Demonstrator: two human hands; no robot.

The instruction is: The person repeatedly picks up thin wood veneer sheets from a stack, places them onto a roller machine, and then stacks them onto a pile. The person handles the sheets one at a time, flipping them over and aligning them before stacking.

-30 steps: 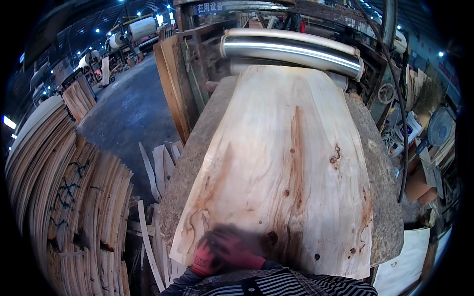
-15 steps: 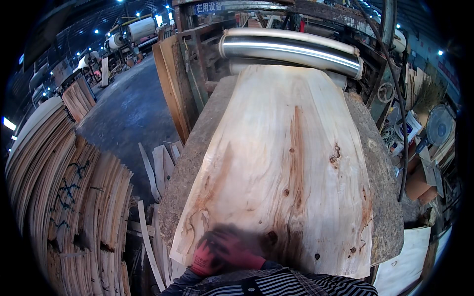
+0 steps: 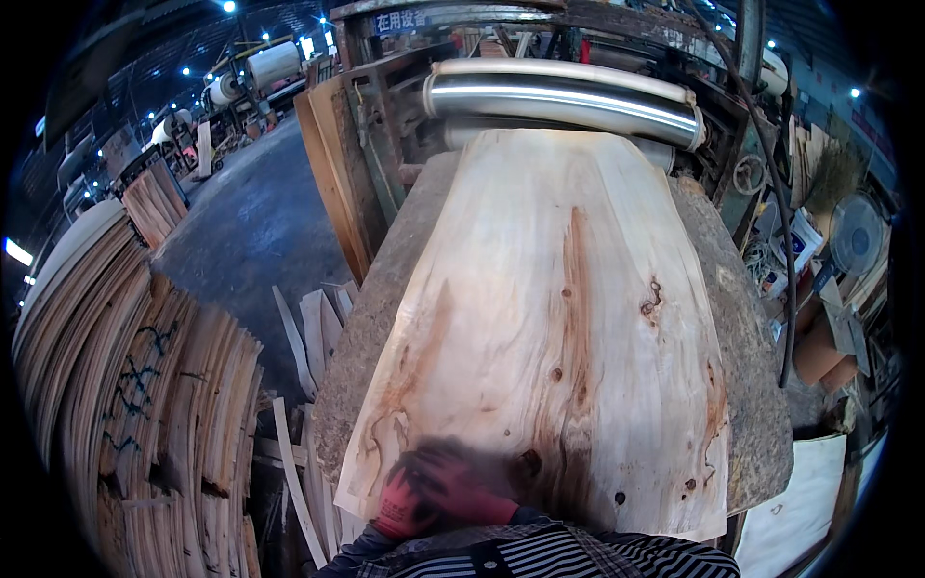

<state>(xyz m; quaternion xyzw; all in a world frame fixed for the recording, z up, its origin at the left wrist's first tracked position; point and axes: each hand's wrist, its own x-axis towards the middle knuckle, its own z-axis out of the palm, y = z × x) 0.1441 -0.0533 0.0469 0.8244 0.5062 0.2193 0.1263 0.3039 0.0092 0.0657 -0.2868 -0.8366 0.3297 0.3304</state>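
Note:
Both of my hands rest close together over the near left end of a large wood veneer sheet (image 3: 501, 318). It is pale, with brown streaks and several dark knots. My left hand (image 3: 403, 506), in a red glove with dark parts, is partly covered by my right hand (image 3: 467, 491), gloved alike. The two hands touch and overlap. Their fingers form a blurred dark patch, so I cannot make out how they are bent or whether anything is between them. Beneath the veneer is a rough brown board table (image 3: 756, 424). The sheet's far end lies close to shiny metal rollers (image 3: 564, 106).
A tall veneer stack (image 3: 145, 385) stands to my left, with loose wood strips (image 3: 294, 472) beside the table. Upright boards (image 3: 332, 173) lean by the roller frame. At the right are a dark hanging cable (image 3: 788, 289), a fan (image 3: 856, 236) and a pale sheet (image 3: 790, 501).
The view has shifted very slightly. My hands stay together in the same place, and the veneer sheet has not visibly moved on the table.

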